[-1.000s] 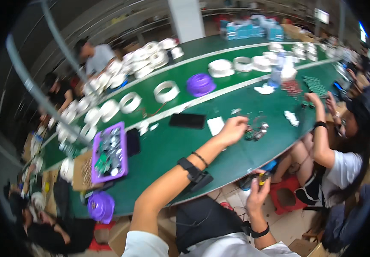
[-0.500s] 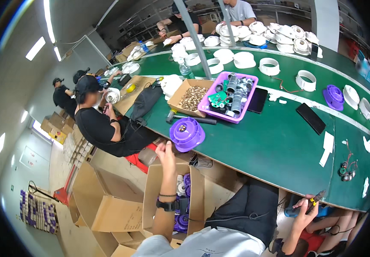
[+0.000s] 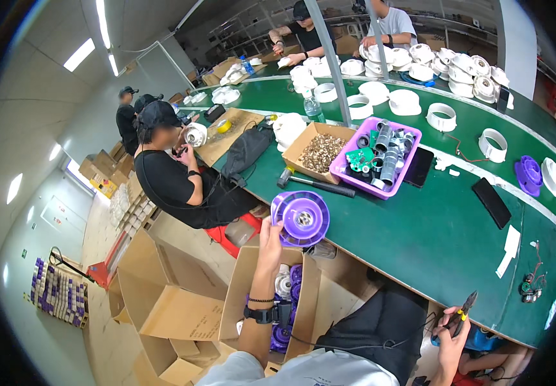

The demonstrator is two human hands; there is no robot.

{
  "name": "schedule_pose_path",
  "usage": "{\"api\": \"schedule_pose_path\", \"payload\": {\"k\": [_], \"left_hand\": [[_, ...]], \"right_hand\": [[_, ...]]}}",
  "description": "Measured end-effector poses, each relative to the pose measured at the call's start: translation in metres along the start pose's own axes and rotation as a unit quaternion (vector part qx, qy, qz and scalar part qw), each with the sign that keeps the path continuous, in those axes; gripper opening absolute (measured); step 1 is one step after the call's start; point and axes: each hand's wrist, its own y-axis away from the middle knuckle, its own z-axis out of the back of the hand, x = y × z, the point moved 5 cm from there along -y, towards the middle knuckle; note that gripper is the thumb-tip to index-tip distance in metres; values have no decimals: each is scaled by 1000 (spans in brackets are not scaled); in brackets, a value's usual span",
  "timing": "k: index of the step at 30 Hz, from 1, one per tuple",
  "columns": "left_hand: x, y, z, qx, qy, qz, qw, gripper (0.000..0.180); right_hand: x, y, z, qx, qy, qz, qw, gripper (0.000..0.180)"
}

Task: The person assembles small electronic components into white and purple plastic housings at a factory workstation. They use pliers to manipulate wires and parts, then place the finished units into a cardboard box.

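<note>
My left hand (image 3: 270, 239) grips the rim of a round purple plastic housing (image 3: 301, 217) and holds it up by the table's near edge. The housing's ringed face, with a metal piece at its centre, is turned toward me. At the lower right, my right hand (image 3: 449, 329) is closed round black pliers with yellow marks (image 3: 465, 305), their jaws pointing up and away from everything. Below my left hand stands an open cardboard box (image 3: 310, 318) with purple and white housings (image 3: 282, 336) inside.
On the green table (image 3: 413, 251) lie a hammer (image 3: 320, 184), a carton of small metal parts (image 3: 303, 136), a purple tray of cylinders and circuit boards (image 3: 334, 168), and a black phone (image 3: 491, 202). A seated co-worker (image 3: 168, 174) is to the left; white housings (image 3: 461, 62) are piled at the back.
The purple housing has tipped in my left hand, so its ringed face now shows instead of its domed side. My right hand keeps the pliers, now pointing more upright. The whole view has shifted.
</note>
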Motion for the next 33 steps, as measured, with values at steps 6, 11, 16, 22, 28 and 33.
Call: {"api": "schedule_pose_path", "payload": {"k": [6,11,16,22,28,33], "left_hand": [[-72,5,-135,224,-180,-125,950,23],[-63,12,-254,327,-315,-218,864,23],[-52,29,-345,431,-389,-304,755,38],[-51,49,-380,543,-359,-354,672,60],[-59,63,-375,566,-402,-363,622,62],[-66,70,-386,549,-408,-402,609,58]], "right_hand": [[9,-2,-10,-7,-61,-28,998,37],[21,-25,-37,143,-75,-131,978,23],[31,-41,-40,205,-80,-184,958,22],[32,-61,-25,157,-51,-254,953,28],[24,-72,-23,161,-28,-274,948,32],[18,-78,-23,145,-1,-272,951,31]]}}
